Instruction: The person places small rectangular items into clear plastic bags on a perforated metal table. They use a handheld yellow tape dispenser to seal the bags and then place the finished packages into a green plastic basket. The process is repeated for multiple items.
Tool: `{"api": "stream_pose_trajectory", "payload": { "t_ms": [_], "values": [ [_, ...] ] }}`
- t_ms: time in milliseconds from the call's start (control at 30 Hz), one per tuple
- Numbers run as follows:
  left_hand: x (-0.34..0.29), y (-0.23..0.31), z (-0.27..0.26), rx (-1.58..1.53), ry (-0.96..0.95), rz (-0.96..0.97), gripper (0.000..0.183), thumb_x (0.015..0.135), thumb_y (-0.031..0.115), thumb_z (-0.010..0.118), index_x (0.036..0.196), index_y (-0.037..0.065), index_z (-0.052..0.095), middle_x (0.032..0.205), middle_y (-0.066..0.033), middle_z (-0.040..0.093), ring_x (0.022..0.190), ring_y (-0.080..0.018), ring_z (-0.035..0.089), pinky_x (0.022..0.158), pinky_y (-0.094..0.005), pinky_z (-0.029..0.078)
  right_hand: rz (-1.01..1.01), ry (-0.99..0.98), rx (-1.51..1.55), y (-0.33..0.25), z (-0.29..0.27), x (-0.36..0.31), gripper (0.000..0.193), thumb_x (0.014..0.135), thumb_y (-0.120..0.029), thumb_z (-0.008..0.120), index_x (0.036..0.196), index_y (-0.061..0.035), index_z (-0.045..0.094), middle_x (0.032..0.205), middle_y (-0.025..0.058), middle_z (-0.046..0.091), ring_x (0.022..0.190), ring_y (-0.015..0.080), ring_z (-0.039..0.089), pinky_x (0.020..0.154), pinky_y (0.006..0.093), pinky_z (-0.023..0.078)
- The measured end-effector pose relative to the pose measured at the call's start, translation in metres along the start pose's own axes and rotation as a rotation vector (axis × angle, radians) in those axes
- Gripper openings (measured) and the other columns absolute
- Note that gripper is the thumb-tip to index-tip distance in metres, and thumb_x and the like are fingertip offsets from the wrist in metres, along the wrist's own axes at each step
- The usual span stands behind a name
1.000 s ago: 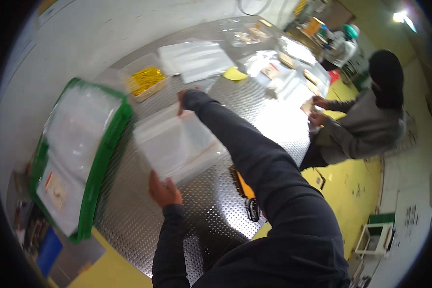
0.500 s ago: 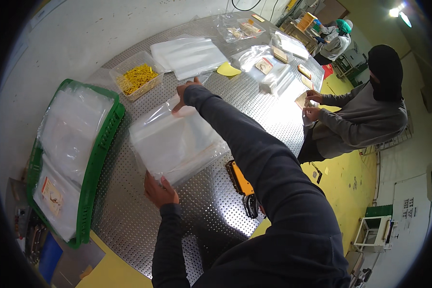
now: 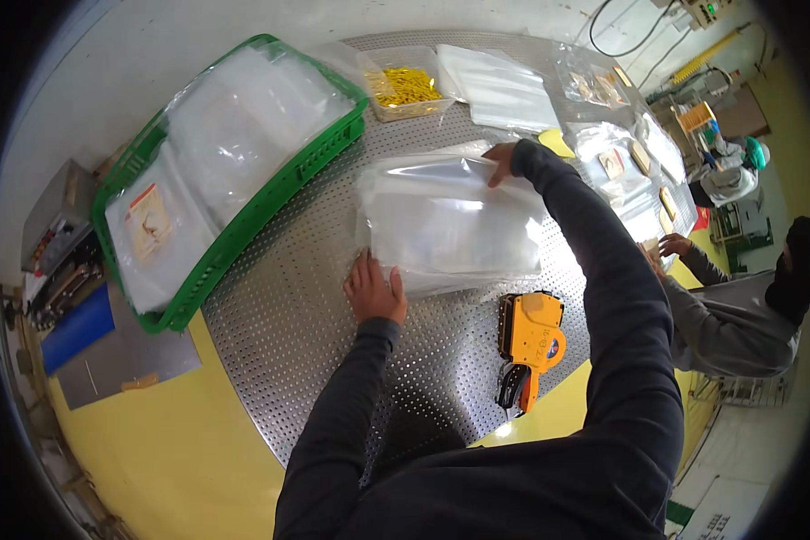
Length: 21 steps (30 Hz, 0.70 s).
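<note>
A stack of clear plastic bags [image 3: 454, 220] lies flat on the perforated metal table [image 3: 274, 310] in front of me. My left hand [image 3: 375, 290] rests at its near left corner, fingers spread, with the fingertips on the edge of the plastic. At the far right corner my right hand [image 3: 504, 164] touches the bags, its thumb and fingers apart over the top sheet. Beside the stack's near right side lies a yellow hand-held label gun [image 3: 533, 337] with a black handle part, touched by neither hand.
To the left stands a green crate [image 3: 243, 252] full of clear bags. Behind the stack are a clear tub [image 3: 405, 110] of yellow twist ties and another bag pile [image 3: 499, 88]. A co-worker [image 3: 738, 319] works at the table's right; another person [image 3: 733, 180] stands farther back.
My view has swung left, so the table's contents sit farther right and the label gun shows fully. Both hands stay at the bag stack; its top sheet looks smoother.
</note>
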<state>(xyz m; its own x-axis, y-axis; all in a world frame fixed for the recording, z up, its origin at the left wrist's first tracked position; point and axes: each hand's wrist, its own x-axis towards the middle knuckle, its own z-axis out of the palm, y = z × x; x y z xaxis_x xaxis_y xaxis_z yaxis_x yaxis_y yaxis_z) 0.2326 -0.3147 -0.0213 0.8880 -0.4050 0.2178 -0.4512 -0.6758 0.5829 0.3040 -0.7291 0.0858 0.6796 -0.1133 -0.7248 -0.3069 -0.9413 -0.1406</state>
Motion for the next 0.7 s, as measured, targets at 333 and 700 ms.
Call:
{"api": "stream_pose_trajectory", "payload": {
  "t_ms": [333,700],
  "values": [
    [-0.03,0.002,-0.049,-0.717,0.337,-0.23,0.055,0.086,0.023,0.072,0.128,0.0,0.047,0.122,-0.0179,0.053,0.118,-0.0282,0.05,0.096,-0.0412,0.04,-0.222,0.701,-0.07,-0.162,0.033,-0.209,0.056,0.072,-0.026,0.074,0.118,0.003,0.059,0.101,0.0254,0.065,0.097,0.0394,0.063,0.088,0.0444,0.049],
    [-0.236,-0.055,-0.163,-0.993,-0.012,-0.634,0.049,0.087,0.023,0.074,0.119,0.003,0.044,0.1,-0.009,0.057,0.087,-0.0176,0.059,0.076,-0.0305,0.05,-0.136,0.317,0.414,-0.416,0.349,-0.23,0.041,0.082,-0.023,0.065,0.119,-0.0073,0.053,0.089,0.0233,0.065,0.083,0.0427,0.065,0.071,0.052,0.051]
  ]
}}
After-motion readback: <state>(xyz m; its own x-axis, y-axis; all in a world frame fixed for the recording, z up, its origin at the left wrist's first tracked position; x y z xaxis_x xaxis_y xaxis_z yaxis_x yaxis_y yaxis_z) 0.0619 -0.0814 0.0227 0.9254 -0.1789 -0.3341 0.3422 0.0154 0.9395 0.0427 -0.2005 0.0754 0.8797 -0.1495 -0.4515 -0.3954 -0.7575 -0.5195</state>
